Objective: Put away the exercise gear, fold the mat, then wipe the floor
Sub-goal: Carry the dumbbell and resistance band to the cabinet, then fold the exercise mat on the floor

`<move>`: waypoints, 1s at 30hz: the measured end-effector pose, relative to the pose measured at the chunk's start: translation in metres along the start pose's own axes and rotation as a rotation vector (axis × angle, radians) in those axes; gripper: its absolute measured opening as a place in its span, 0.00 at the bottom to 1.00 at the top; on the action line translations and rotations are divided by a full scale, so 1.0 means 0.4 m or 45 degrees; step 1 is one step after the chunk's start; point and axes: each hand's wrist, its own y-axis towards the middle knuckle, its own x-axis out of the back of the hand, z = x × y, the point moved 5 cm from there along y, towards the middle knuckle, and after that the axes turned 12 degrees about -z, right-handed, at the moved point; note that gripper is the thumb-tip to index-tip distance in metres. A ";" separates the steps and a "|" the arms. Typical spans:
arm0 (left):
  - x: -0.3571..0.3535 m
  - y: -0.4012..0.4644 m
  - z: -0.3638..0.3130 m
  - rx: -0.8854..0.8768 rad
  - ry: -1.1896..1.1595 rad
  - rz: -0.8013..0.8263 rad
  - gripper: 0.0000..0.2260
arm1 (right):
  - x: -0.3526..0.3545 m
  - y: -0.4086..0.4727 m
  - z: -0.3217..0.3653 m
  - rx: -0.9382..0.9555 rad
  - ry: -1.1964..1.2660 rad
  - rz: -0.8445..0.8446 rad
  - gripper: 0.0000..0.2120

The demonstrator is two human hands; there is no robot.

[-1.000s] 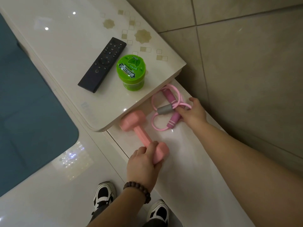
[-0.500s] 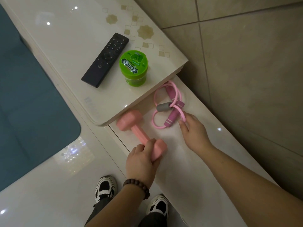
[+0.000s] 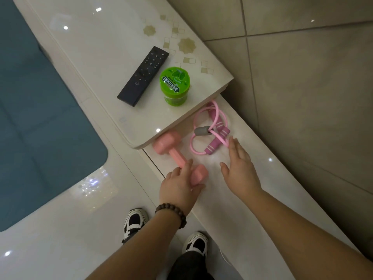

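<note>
A pink dumbbell (image 3: pixel 175 154) lies on the low cream shelf (image 3: pixel 248 203), its far end tucked under the higher cabinet top. My left hand (image 3: pixel 179 186) rests on its near end with the fingers loosened around it. A pink figure-eight resistance band (image 3: pixel 210 131) with a grey middle sleeve lies on the same shelf beside the wall. My right hand (image 3: pixel 241 170) hovers flat and open just in front of the band, fingertips close to its near loop but holding nothing. The blue-green mat (image 3: pixel 38 126) lies on the floor at the left.
A black remote (image 3: pixel 143 75) and a green round tub (image 3: pixel 175 85) sit on the glossy cabinet top (image 3: pixel 96 57). A tiled wall rises at the right. My two black-and-white shoes (image 3: pixel 165 231) stand on the shiny white floor by the shelf's front edge.
My right hand has let go of the band and drawn back toward me, fingers spread. My left hand has eased its grip on the dumbbell's near end. The band and dumbbell stay on the shelf.
</note>
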 end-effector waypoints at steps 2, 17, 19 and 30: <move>0.041 -0.014 -0.012 0.002 0.014 0.000 0.33 | 0.037 -0.024 0.019 0.039 -0.070 0.003 0.35; 0.614 -0.238 -0.152 -0.032 0.129 -0.212 0.31 | 0.490 -0.331 0.289 0.166 -0.103 -0.090 0.28; 0.663 -0.299 -0.147 0.010 0.172 -0.208 0.31 | 0.530 -0.379 0.335 0.210 -0.083 -0.093 0.27; 0.858 -0.652 0.087 0.605 0.261 -0.298 0.30 | 0.516 -0.598 0.612 0.525 -0.070 0.119 0.26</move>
